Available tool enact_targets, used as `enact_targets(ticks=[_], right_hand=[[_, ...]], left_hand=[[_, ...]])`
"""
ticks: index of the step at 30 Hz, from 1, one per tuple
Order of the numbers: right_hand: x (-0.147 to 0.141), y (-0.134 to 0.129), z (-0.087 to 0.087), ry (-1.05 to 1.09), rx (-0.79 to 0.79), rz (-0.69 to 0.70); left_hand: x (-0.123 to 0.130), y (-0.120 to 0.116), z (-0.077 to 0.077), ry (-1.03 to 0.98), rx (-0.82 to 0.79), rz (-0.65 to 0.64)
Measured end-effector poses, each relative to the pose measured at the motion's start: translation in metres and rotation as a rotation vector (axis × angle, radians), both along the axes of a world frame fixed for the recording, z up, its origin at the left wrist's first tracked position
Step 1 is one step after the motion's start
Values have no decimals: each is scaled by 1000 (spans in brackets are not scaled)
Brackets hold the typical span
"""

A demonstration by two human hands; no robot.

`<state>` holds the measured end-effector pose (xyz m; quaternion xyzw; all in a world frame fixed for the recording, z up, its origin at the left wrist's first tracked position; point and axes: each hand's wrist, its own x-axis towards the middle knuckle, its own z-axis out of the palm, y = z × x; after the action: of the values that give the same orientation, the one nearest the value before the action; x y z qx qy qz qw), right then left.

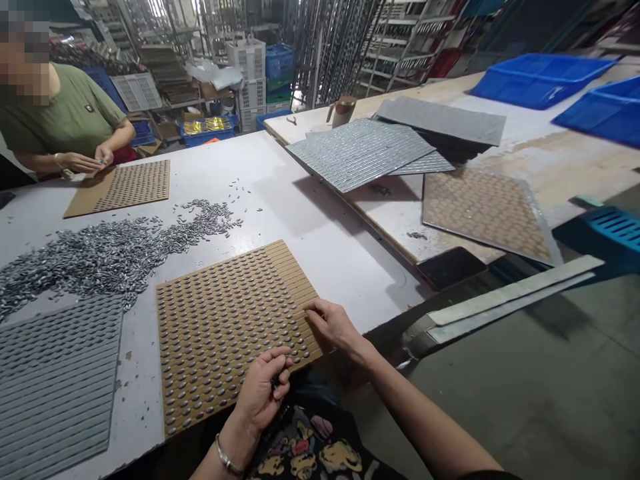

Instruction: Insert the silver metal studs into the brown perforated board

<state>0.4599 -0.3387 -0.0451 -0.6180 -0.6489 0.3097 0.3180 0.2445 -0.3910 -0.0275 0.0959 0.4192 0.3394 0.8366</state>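
Note:
A brown slotted board (225, 320) lies on the white table (310, 220) in front of me, most of its oval slots filled with small metal pieces. My left hand (263, 390) is at the board's near edge, fingers curled around several small dark metal pieces. My right hand (333, 323) rests on the board's right edge, fingertips pressing at a slot. A long heap of loose silvery metal pieces (100, 250) spreads across the table beyond the board.
A grey ribbed board (55, 387) lies at my left. Across the table another person's hands (87, 160) work at a second brown board (125, 187). Stacked grey boards (360, 153), a filled board (485, 210), a dark phone (450, 267) and blue crates (540, 80) sit on the right bench.

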Motion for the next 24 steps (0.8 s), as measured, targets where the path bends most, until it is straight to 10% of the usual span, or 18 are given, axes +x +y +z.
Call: enact_targets(ticks=[24], right_hand=[[-25,10,7,-31,-129,-103]], left_hand=[[5,16,3,16,8,35]])
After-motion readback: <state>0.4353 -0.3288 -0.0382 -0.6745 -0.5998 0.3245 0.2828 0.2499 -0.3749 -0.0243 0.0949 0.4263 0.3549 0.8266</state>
